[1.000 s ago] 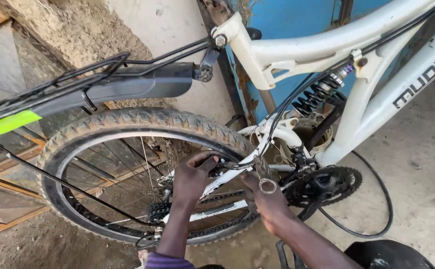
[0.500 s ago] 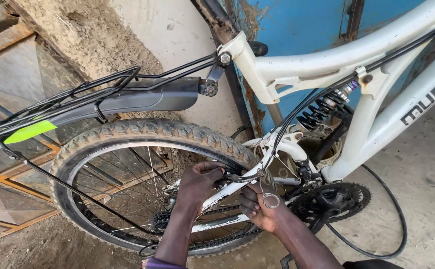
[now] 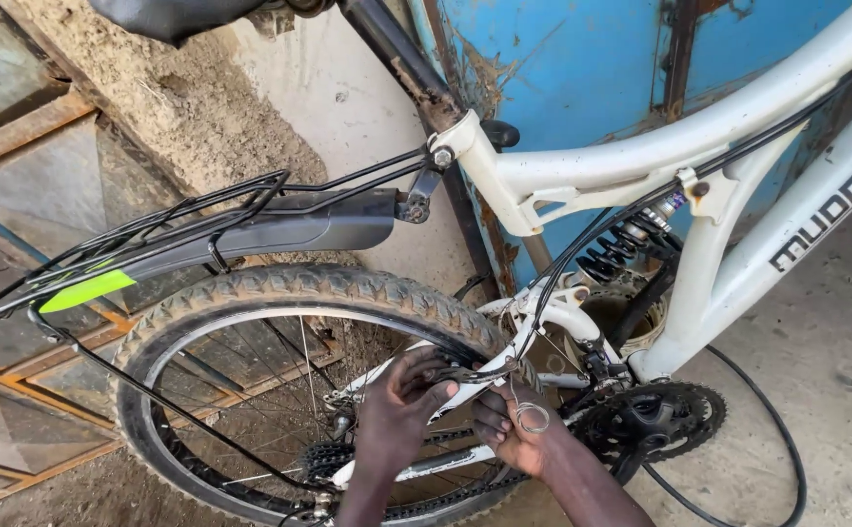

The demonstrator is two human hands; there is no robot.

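Observation:
A white full-suspension bicycle frame (image 3: pixel 640 166) stands in front of me with its muddy rear wheel (image 3: pixel 279 293) at lower left. My left hand (image 3: pixel 401 405) grips the rear brake arm on the white seat stay (image 3: pixel 465 385), beside the tyre. My right hand (image 3: pixel 514 434) is just right of it, pinching a thin brake cable whose end curls into a small loop (image 3: pixel 531 418). A black cable housing (image 3: pixel 582 263) runs down the frame to that spot. The rear sprockets (image 3: pixel 323 459) and the chainring (image 3: pixel 655 420) sit below my hands.
A black rear rack and mudguard (image 3: pixel 250 229) with a green reflector strip (image 3: pixel 84 290) hang over the wheel. A blue rusted metal door (image 3: pixel 572 68) and a rough plastered wall (image 3: pixel 182 107) stand behind. A loose black cable (image 3: pixel 787 468) loops over the concrete floor at right.
The view has tilted down and moved closer, so the bicycle sits lower in the frame. Both hands stay at the rear brake; the cable loop has shifted slightly right of my fingers.

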